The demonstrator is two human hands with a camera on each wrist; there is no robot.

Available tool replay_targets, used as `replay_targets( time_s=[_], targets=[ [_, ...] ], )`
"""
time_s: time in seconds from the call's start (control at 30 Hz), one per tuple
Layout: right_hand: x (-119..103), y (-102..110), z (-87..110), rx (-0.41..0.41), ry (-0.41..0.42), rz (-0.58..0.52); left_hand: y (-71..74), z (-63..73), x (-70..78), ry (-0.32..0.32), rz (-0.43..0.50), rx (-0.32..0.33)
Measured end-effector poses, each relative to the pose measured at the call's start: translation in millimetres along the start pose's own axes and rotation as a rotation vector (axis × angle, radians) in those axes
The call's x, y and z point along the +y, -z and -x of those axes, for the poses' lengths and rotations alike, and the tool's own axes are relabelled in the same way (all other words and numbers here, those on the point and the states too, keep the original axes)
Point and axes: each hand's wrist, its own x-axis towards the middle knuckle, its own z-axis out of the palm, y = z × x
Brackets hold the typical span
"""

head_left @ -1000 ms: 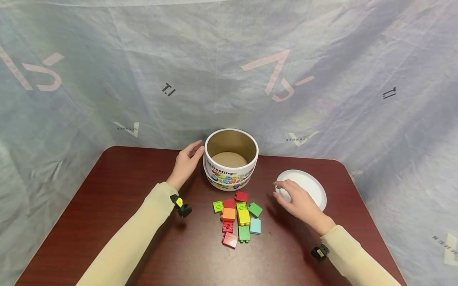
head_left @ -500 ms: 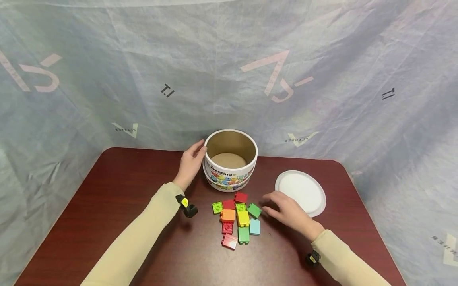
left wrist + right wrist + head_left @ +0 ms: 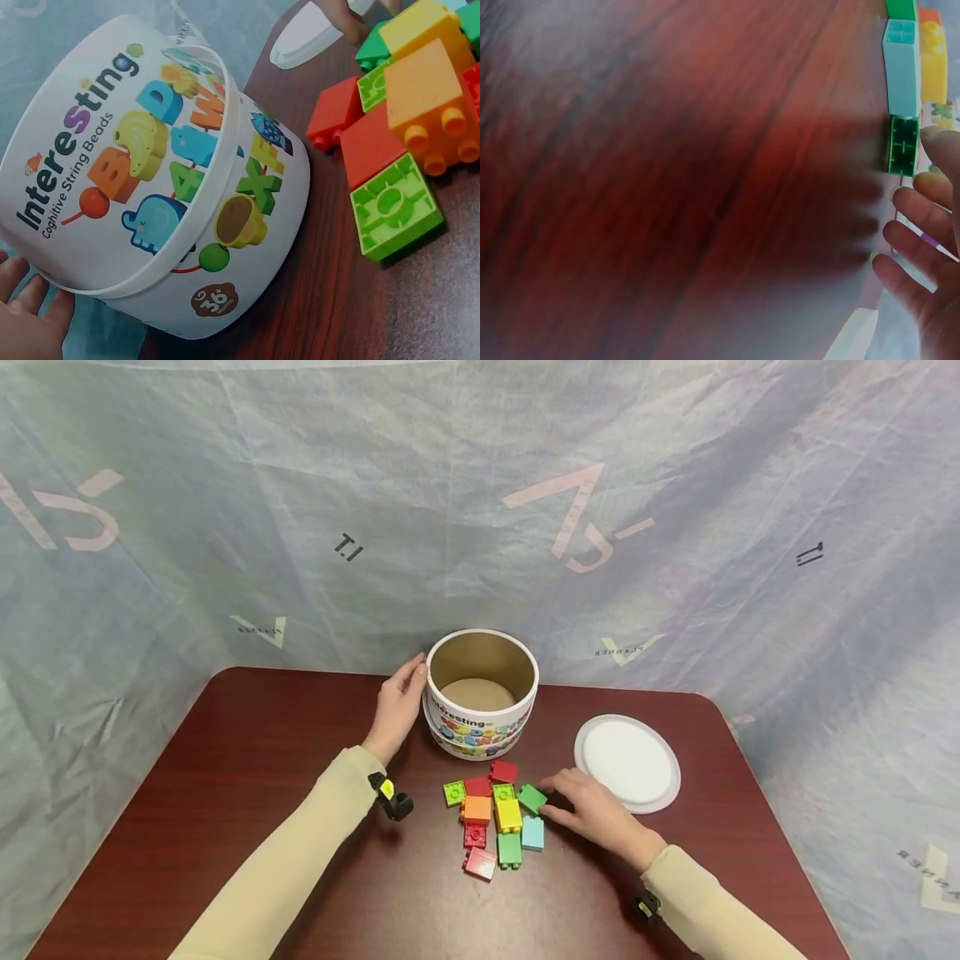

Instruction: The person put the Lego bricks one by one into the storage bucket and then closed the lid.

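Note:
A white bucket point(image 3: 480, 739) printed with colourful letters stands upright at the back of the table, with no lid on it. My left hand point(image 3: 397, 706) rests against its left side near the rim; in the left wrist view the fingertips point(image 3: 56, 311) lie along the outside of the bucket. My right hand point(image 3: 596, 814) is just right of a dark green building brick point(image 3: 532, 799), thumb and fingers apart, holding nothing. In the right wrist view its fingers point(image 3: 922, 214) are spread beside the green brick point(image 3: 904, 145). Whether they touch it I cannot tell.
Several loose bricks lie in front of the bucket, among them an orange brick point(image 3: 476, 810), a yellow brick point(image 3: 508, 816) and a light blue brick point(image 3: 532, 833). A white lid point(image 3: 630, 760) lies flat at the right. A grey curtain point(image 3: 450, 527) hangs behind the table point(image 3: 300, 735).
My right hand has moved left from beside the lid to the green brick. My left hand has come in slightly against the bucket. The bricks have not visibly moved.

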Motion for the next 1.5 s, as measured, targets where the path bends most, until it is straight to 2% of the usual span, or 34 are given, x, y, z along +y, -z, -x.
replay_targets(
  time_s=[0.3,0.53,1.0,1.2,1.5],
  targets=[
    [-2.2,-1.4,-1.3,-0.045,-0.027,0.023,-2.6,0.4,-2.3,-0.016,0.015,-0.025],
    [-3.1,-5.1,-3.9,-0.013,-0.007,0.094,-0.5,0.3,-6.7,-0.015,0.014,-0.018],
    [2.5,-3.0,-0.7,0.079,0.032,0.151,-3.9,3.5,-5.5,-0.021,0.04,0.004],
    [2.3,-1.4,-1.1,0.057,0.033,0.175,-4.3,3.6,-4.7,-0.017,0.052,0.006],
    [3.0,-0.2,1.9,0.038,0.006,0.156,-4.6,4.3,-6.0,-0.022,0.081,0.013]
  ],
)
